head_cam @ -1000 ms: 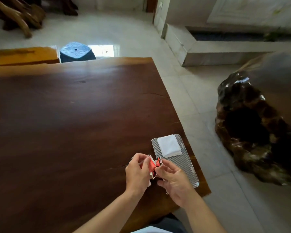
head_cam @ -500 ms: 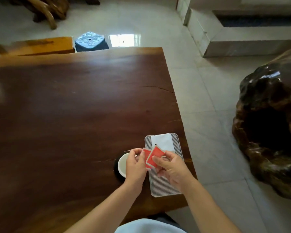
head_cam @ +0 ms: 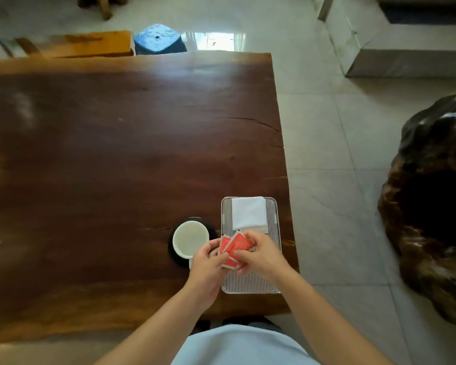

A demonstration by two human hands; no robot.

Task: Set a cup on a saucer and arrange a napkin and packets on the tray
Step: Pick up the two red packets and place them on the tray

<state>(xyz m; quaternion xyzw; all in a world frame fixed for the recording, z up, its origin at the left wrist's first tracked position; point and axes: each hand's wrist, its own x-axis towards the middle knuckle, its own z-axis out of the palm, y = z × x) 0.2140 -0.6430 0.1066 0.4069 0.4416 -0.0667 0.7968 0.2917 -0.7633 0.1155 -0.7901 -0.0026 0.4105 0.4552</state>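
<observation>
A ribbed silver tray (head_cam: 250,283) lies near the table's right front edge. A folded white napkin (head_cam: 248,213) rests on its far half. Left of the tray, a white cup (head_cam: 188,238) stands on a dark saucer (head_cam: 172,255). My left hand (head_cam: 207,262) and my right hand (head_cam: 261,255) meet over the tray's left middle. Together they hold red packets (head_cam: 233,246), fanned slightly apart, just above the tray.
The dark wooden table (head_cam: 103,167) stretches far to the left and back. Its right edge runs just beside the tray. A large dark burl stump (head_cam: 432,206) stands on the tiled floor at right. A blue stool (head_cam: 157,42) sits beyond the far edge.
The camera has tilted down, so the cup and saucer show more fully. The hands have stayed over the tray, and the red packets are spread a little wider.
</observation>
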